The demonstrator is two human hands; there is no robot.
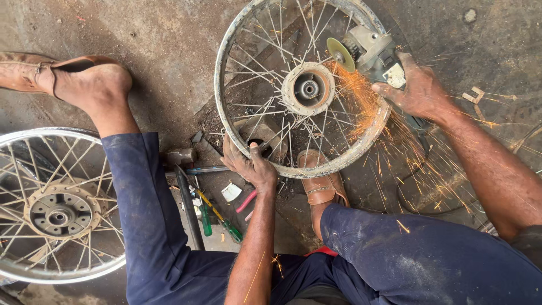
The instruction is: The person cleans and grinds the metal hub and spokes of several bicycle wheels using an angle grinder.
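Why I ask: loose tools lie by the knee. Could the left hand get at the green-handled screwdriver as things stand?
Probably yes. The left hand grips the wheel rim, so it must let go first. The green-handled screwdriver lies on open floor beside that forearm, uncovered.

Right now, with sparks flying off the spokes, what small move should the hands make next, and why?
Probably ease the grinder disc on to the next spoke. The right hand holds it at the spokes beside the hub, where sparks fly, and many spokes remain whole. The left hand grips the rim near side, and a foot presses it, so the wheel looks steady.
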